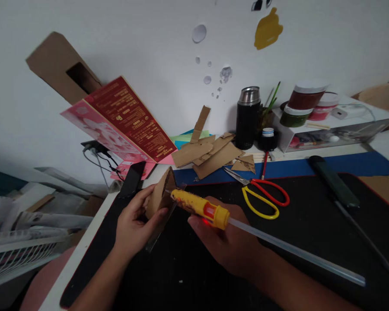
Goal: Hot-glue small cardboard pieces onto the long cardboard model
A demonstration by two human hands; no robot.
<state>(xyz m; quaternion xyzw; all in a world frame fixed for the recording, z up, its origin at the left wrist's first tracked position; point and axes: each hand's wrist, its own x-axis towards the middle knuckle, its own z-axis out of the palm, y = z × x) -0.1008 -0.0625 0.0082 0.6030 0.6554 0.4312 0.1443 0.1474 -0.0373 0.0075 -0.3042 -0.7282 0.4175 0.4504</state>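
My left hand (138, 220) is closed around a small folded cardboard piece (161, 193), thumb on the near side and fingers behind. My right hand (228, 235) grips a yellow hot glue gun (194, 206), whose handle is hidden by the palm. Its nozzle points left and meets or nearly meets the inner face of the cardboard; I cannot tell if they touch. A long clear glue stick (294, 248) sticks out of the gun's back end. A red light glows on the gun. Clear film or tape shows under the cardboard.
Scissors (261, 194) with red and yellow handles lie on the black mat (194, 276). Cut cardboard strips (214, 157) are piled behind. A black thermos (247, 121) stands near the wall. A dark-handled tool (337, 181) lies right; a black phone (132, 179) lies left.
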